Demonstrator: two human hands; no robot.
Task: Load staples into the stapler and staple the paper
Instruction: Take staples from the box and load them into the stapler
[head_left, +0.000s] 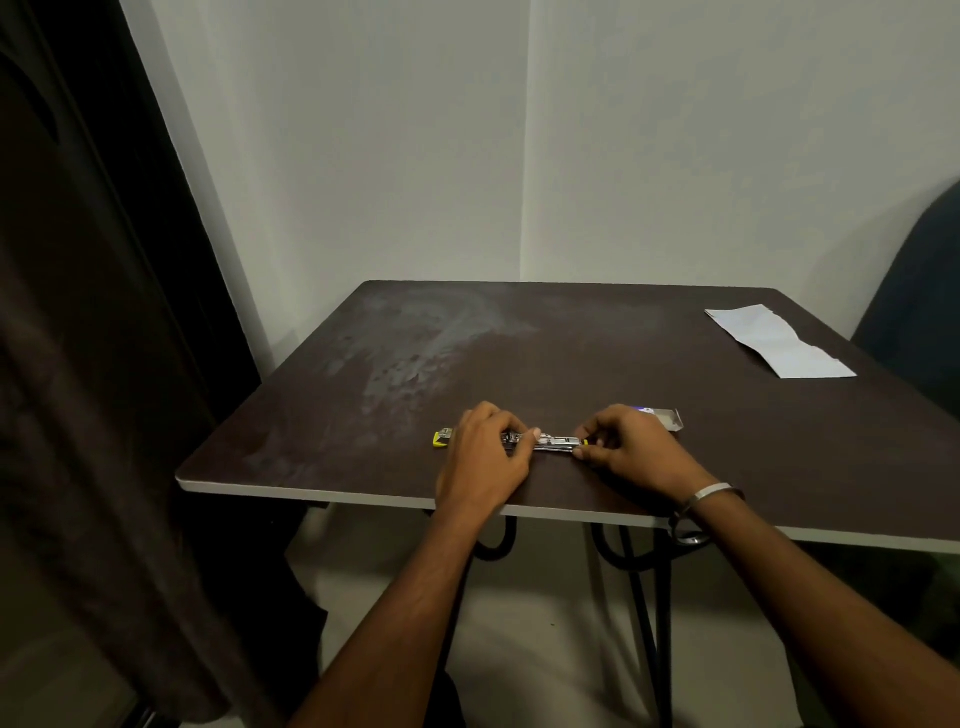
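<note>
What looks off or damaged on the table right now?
Only the table finish: a pale, worn patch at its far left. The paper, creased, lies at the far right corner, apart from the opened stapler.

Left hand (485, 449) hides the stapler's (553, 443) middle

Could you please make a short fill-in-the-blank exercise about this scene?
1. Both hands hold the opened ____ near the table's front edge.
2. The folded paper lies at the table's far ____ corner.
3. The bracelet is on the ____ wrist.

Missing words: stapler; right; right.
</note>
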